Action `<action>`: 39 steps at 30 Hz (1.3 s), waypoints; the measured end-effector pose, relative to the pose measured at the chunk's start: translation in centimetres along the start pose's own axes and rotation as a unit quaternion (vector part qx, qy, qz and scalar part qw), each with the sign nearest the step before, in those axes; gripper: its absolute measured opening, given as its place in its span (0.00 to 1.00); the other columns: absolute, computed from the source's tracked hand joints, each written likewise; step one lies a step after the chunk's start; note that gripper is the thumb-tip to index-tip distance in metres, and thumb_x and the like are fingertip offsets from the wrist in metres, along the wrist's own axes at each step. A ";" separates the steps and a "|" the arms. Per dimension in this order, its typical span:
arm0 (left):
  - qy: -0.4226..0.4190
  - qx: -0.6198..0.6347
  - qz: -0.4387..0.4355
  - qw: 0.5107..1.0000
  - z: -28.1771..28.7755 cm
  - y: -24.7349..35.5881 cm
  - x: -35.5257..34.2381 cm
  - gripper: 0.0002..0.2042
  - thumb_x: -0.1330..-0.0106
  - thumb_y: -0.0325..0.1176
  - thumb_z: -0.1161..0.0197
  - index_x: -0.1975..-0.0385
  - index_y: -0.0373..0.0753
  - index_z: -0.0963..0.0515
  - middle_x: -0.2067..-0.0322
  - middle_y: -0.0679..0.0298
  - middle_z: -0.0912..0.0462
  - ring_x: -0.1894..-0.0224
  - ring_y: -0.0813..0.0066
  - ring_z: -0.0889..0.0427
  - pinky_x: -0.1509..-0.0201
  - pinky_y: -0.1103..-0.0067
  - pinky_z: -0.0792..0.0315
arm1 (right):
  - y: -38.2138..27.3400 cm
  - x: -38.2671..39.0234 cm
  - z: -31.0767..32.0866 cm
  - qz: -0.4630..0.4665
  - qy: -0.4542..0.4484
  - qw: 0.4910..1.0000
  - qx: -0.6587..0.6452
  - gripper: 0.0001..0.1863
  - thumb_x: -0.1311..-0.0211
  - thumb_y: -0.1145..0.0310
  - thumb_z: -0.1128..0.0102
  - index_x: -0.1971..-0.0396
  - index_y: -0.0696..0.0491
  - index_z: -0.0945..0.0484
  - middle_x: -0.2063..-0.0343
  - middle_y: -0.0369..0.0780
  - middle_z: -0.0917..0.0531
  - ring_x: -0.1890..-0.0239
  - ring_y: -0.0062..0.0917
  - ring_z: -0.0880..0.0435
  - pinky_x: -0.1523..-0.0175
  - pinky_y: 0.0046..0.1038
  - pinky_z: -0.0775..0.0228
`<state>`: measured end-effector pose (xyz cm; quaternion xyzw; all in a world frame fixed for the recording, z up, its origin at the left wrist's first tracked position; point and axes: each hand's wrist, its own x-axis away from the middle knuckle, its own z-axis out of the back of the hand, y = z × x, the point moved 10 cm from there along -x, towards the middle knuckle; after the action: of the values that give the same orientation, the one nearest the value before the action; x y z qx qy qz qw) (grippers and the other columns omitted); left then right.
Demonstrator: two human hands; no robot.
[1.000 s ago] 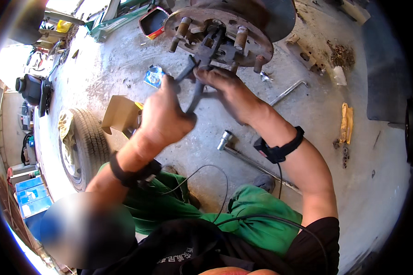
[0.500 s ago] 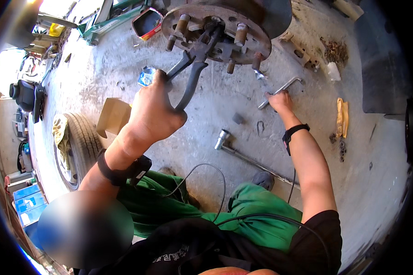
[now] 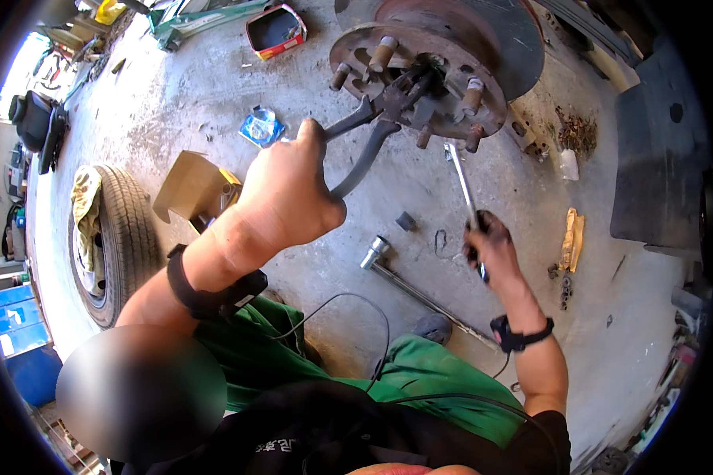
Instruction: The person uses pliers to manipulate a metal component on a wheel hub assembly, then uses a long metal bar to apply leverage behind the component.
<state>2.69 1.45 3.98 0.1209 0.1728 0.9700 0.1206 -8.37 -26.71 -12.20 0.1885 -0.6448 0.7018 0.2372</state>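
My left hand is closed round the handles of large dark pliers. Their jaws reach into the middle of a rusty wheel hub with several studs standing out from its face. To the right, my right hand grips a shiny L-shaped wrench by its lower part, its fingers dark with grime. The wrench's far end points up toward the hub's lower edge, apart from the pliers. What the jaws hold inside the hub is hard to make out.
On the floor lie a long-handled socket wrench, a small dark cap and a blue packet. An open carton and a tyre stand left. A red-rimmed tray is beyond; a yellow wrapper lies right.
My right hand has lifted the L-shaped wrench off the floor and drawn it nearer, its far end now toward the hub. My left hand still grips the pliers at the hub.
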 end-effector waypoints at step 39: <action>-0.007 -0.010 -0.014 1.000 0.9 0.5 0.1 0.23 0.56 0.28 0.37 0.60 0.22 0.33 0.76 0.38 0.20 0.68 0.38 0.18 0.61 0.59 0.22 | -8.1 9.0 -10.2 0.110 -0.156 0.982 -0.004 0.17 0.26 0.55 0.48 0.70 0.53 0.27 0.85 0.29 0.34 0.87 0.15 0.36 0.82 0.23 0.43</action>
<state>2.73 1.29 5.05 0.1240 0.1642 0.9691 0.1364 -10.65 -15.32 -1.48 0.2224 -0.6932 0.6833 0.0554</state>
